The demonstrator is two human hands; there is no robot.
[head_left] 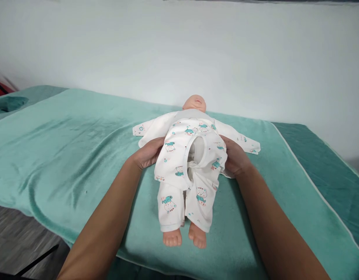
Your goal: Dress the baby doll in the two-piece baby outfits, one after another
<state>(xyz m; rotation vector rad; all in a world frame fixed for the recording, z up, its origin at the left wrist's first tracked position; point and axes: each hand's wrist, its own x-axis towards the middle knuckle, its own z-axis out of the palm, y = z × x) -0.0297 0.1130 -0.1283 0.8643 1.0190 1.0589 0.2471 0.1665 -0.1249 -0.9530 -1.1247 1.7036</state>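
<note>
Left hand (152,151) and right hand (235,157) flank the clothed doll (176,163); fingers largely hidden beside it, grip impossible to tell

**Count of Things by Kind**

One doll (207,153) is presenting one head (194,102), two sleeves (240,137), two trouser legs (171,202) and two bare feet (172,237). Two hands, one left hand (152,153) and one right hand (234,155), are making up a single pair. One pale green blanket (80,136) is showing, and darker green cloth (328,147) is appearing at two sides, possibly as one piece, since its middle is lying hidden. One white wall (109,46) is standing behind.
</note>
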